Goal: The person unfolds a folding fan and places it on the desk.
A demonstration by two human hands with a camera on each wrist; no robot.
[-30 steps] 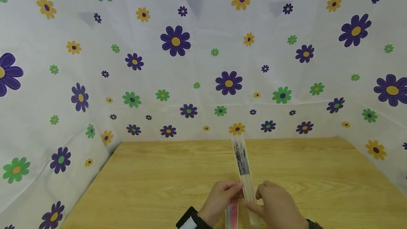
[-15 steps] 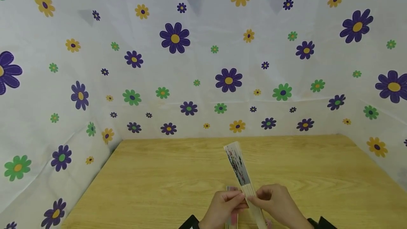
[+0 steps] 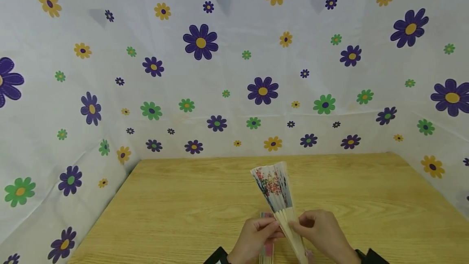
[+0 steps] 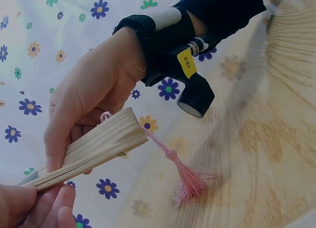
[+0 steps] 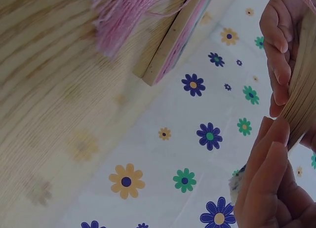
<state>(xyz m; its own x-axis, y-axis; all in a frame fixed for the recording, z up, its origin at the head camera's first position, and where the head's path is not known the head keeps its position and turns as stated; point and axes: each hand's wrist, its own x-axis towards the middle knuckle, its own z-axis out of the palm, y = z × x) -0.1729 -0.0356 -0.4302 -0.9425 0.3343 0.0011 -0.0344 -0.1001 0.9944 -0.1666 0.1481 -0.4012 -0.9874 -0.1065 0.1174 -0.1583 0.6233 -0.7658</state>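
My left hand [image 3: 253, 237], thumb and fingers closed in a pinch, held the left-side ribs of a folding fan [image 3: 272, 186] above a wooden table [image 3: 165, 207]. Just beside that hand, and partly hidden by it, a folded pink fan [image 3: 269, 249] lay on the table. The folding fan was between my two hands, partly spread, its top tilted to the left and its printed red blossoms showing above pale ribs; a pink tassel [image 4: 190, 181] hung from its narrow end. My right hand [image 3: 324, 231] pinched the right-side ribs, thumb across the front. Flowered cloth [image 3: 227, 64] rose behind the table.
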